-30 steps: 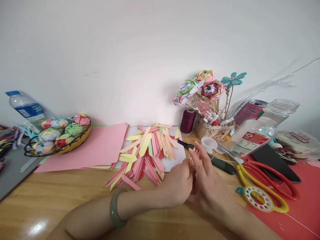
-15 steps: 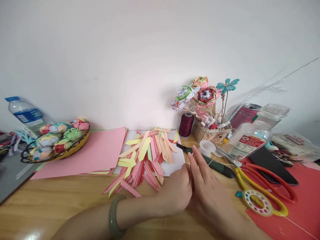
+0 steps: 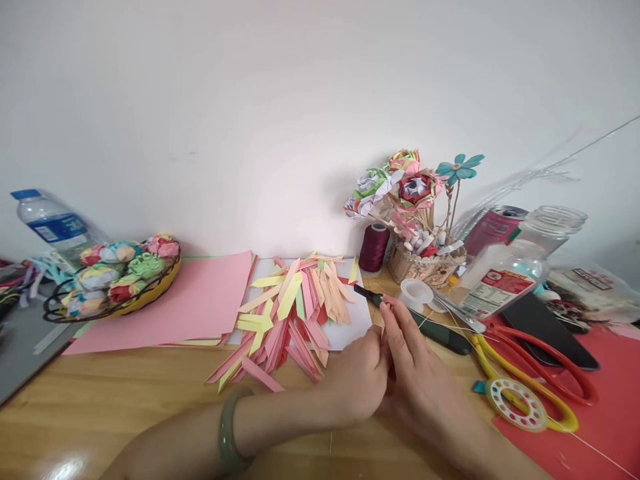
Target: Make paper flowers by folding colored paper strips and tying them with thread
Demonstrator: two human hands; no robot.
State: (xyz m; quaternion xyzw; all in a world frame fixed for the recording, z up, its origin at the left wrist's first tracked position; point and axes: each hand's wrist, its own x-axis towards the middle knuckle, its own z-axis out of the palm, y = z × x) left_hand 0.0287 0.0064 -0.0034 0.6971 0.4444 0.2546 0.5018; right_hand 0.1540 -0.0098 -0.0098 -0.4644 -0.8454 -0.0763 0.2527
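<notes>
My left hand (image 3: 357, 380), with a green bangle (image 3: 230, 430) on its wrist, is curled closed against my right hand (image 3: 417, 373). The right hand's fingers bend over toward the left fist, their tips pressed together. Whatever lies between the two hands is hidden by the fingers. Just beyond them is a pile of folded paper strips (image 3: 295, 313) in pink, yellow and peach, partly on a white sheet (image 3: 353, 330). A dark green-handled tool (image 3: 445, 335) lies right behind the right hand's fingertips. Thin thread runs near it.
At right lie red-and-yellow-handled scissors (image 3: 555, 363), a thread bobbin (image 3: 517, 403), a black phone (image 3: 545, 333) and a plastic jar (image 3: 500, 280). A maroon thread spool (image 3: 374, 248) stands beside a basket of paper flowers (image 3: 425, 263). Leftward are pink paper (image 3: 210, 293), a flower basket (image 3: 145, 300) and a bottle (image 3: 55, 223).
The right hand's outstretched fingers have bent down and closed in toward the left fist. Both hands stay together in nearly the same place, and the view has shifted very slightly.
</notes>
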